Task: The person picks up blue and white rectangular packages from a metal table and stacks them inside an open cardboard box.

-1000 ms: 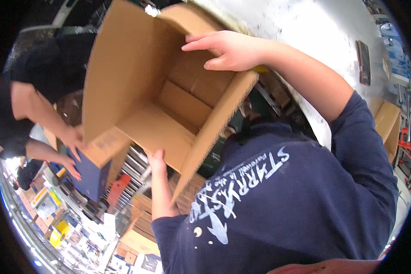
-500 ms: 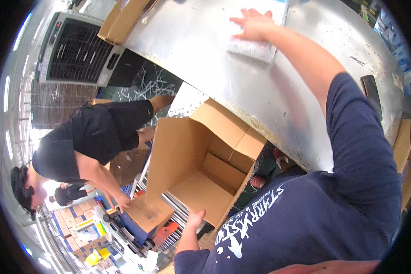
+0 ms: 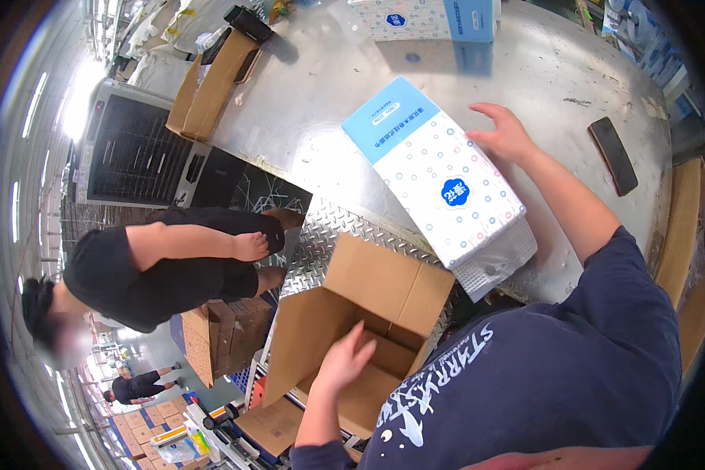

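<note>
A white soft pack with colored dots and a light blue end [image 3: 446, 184] lies slantwise across the near edge of the metal table [image 3: 313, 110]. My right hand [image 3: 507, 135] is at its right side, fingers apart and fingertips close to the pack's edge; whether they touch it I cannot tell. Below the table edge stands an open cardboard box [image 3: 301, 333], flaps raised, with bare cardboard visible inside. Over its opening is my left hand [image 3: 343, 362], its fingers loosely spread and holding nothing.
Farther back on the table stands a similar white and blue pack [image 3: 423, 21]. A phone [image 3: 613, 155] lies at the right, and a shallow cardboard tray [image 3: 200, 94] at the far left corner. Another person in black [image 3: 149, 266] stands left of the box, near a large cooler [image 3: 137, 145].
A pack has come toward me to the table edge, with my right hand now beside it. My left hand has moved from the box's side to over its opening. The other person has straightened up.
</note>
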